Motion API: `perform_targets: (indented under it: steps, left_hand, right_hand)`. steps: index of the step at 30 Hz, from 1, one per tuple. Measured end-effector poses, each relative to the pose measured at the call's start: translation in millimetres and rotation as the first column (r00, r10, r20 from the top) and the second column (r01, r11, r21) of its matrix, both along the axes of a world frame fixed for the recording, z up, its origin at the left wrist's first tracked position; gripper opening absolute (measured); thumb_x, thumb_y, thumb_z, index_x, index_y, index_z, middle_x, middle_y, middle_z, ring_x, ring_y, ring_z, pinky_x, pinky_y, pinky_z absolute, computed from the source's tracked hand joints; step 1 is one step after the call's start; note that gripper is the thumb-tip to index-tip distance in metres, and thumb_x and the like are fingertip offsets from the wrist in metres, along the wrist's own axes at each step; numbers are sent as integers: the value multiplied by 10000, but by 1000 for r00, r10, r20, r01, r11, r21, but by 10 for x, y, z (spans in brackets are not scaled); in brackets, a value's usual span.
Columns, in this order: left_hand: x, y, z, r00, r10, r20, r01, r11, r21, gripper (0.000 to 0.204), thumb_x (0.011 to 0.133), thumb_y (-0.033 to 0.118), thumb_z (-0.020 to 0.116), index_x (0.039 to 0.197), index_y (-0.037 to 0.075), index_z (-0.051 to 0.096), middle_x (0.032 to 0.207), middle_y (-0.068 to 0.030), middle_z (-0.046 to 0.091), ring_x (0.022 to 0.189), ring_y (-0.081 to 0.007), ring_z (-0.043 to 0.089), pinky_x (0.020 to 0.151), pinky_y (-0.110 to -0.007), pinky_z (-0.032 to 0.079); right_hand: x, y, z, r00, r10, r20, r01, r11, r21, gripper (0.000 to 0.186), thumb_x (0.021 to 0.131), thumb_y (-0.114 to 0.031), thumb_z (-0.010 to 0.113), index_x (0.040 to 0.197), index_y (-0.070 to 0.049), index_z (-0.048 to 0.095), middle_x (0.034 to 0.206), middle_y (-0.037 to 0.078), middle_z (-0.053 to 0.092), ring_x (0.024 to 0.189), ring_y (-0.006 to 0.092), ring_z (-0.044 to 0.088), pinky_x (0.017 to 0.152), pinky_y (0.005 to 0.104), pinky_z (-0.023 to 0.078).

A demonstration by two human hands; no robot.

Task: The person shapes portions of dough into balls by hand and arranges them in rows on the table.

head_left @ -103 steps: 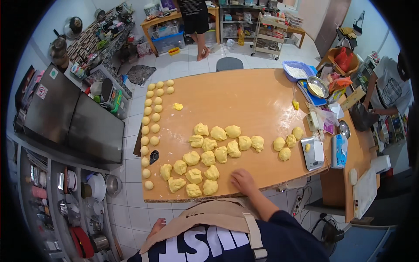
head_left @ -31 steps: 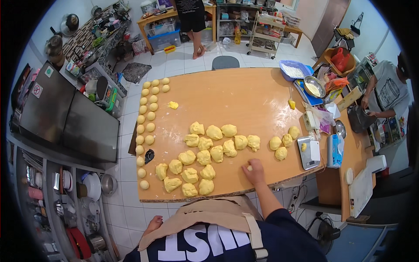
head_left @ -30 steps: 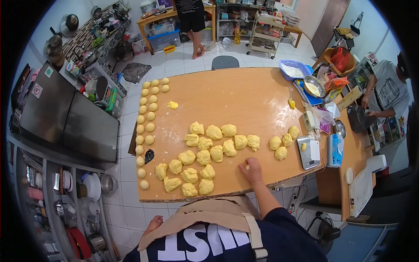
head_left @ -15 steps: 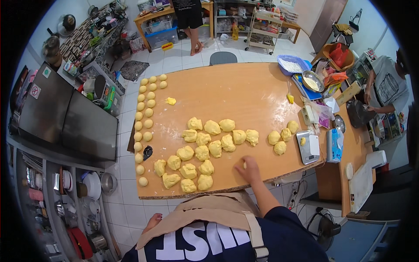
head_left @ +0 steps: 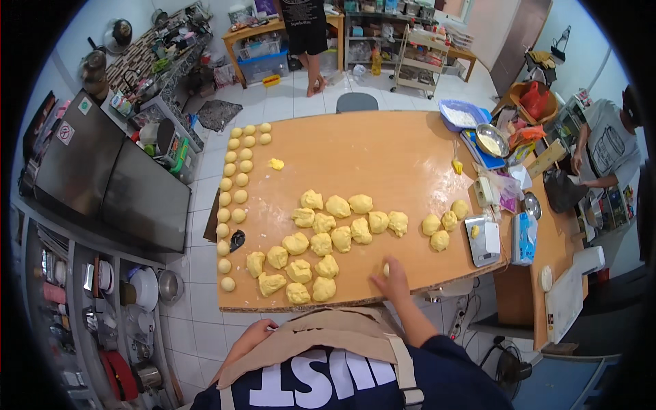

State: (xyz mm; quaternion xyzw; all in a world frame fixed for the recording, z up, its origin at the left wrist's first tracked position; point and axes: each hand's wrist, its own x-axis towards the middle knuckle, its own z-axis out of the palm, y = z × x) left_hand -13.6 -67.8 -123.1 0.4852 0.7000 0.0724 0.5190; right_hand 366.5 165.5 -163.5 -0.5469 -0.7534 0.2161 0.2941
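Note:
My right hand [head_left: 394, 280] is curled around a small pale dough ball [head_left: 386, 269] on the table near its front edge. The ball shows between thumb and fingers. My left hand [head_left: 260, 332] hangs below the table edge beside my beige apron [head_left: 301, 335], and the apron partly hides its fingers. Left of my right hand lie several rough yellow dough lumps [head_left: 321, 242] in uneven rows. Smooth round dough balls [head_left: 223, 214] line the table's left side. A smaller group of dough lumps [head_left: 439, 240] sits to the right, next to a digital scale [head_left: 482, 250] with a bit of dough on it.
The wooden table [head_left: 362, 150] also carries a yellow dough scrap [head_left: 276, 164], a brush [head_left: 457, 166], a metal bowl [head_left: 492, 140] and a blue basin [head_left: 461, 115]. One person [head_left: 608, 137] handles a black bag at right; another [head_left: 305, 34] stands at the back. A stool [head_left: 357, 102] touches the far side.
My left hand has risen a little and moved right, toward the apron. My right hand has stayed in about the same spot, and the dough ball now shows more clearly. The view has shifted slightly.

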Motion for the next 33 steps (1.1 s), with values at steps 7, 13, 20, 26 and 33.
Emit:
perform_targets:
  steps: [7,13,20,26,33]
  left_hand:
    - [215,511,164,974,122,189,-166,957,238,422,869,156,635,1268,53,540,1156,-118,632,1054,-240,620,874,-367,511]
    - [880,1115,1012,800,160,579,-408,851,329,585,959,255,585,1438,68,308,1416,-115,410,1319,-256,407,1033,-410,417]
    - [993,1305,1654,-315,378,871,-257,849,-462,694,999,584,268,1410,32,357,1348,-186,490,1220,-307,528,1035,-436,450]
    - [923,1251,1881,-303,310,901,-478,769,-425,628,1026,525,214,1383,37,383,1323,-181,518,1189,-286,557,1016,-406,479]
    - [987,1141,1763,-112,231,967,-633,733,-248,440,1057,365,291,1366,72,402,1395,-155,439,1281,-241,471,1087,-408,403]
  right_hand:
    - [239,-351,372,972,-106,211,179,914,-364,700,688,-141,837,1250,-23,437,1074,184,613,967,355,617,847,424,504]
    - [-361,-148,1015,938,79,-336,-122,987,-108,688,671,-108,867,1224,-47,464,1026,138,639,962,300,639,838,394,530]
    - [-1016,-299,2190,752,656,-62,-522,650,552,328,708,-73,791,1000,-84,643,1008,62,687,1046,263,630,910,435,488]
    - [-1122,-296,2478,853,515,-86,-406,758,511,325,678,-65,768,988,-141,706,985,-14,701,838,183,604,756,333,418]
    - [-1347,-305,2389,821,570,-28,-496,736,461,275,679,-95,791,943,-137,728,922,5,694,683,198,535,699,353,384]
